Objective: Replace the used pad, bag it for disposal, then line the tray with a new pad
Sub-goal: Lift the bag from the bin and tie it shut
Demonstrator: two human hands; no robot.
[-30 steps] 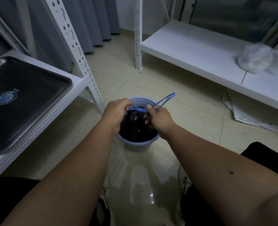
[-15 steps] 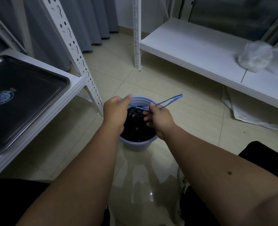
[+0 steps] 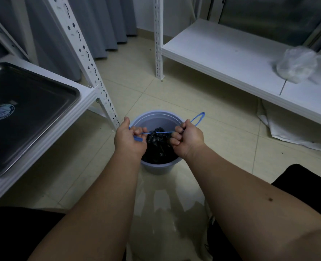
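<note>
A black bin bag [image 3: 158,146] sits gathered inside a small pale blue bucket [image 3: 156,167] on the tiled floor. A blue drawstring [image 3: 160,132] runs taut across its neck. My left hand [image 3: 129,139] grips one end of the drawstring and my right hand [image 3: 187,138] grips the other, with a blue loop sticking out beyond the right fist. A bare steel tray [image 3: 27,112] with a round sticker lies on the white shelf at left. The used pad is hidden.
A white slotted shelf post [image 3: 84,59] stands just left of the bucket. A low white shelf [image 3: 231,57] at right holds a crumpled clear plastic bag [image 3: 297,65]. White sheets [image 3: 295,132] lie on the floor beneath it. Grey curtains hang behind.
My hands have pulled apart to either side of the bag, drawing the blue drawstring tight across its neck. The bag's top is cinched closer.
</note>
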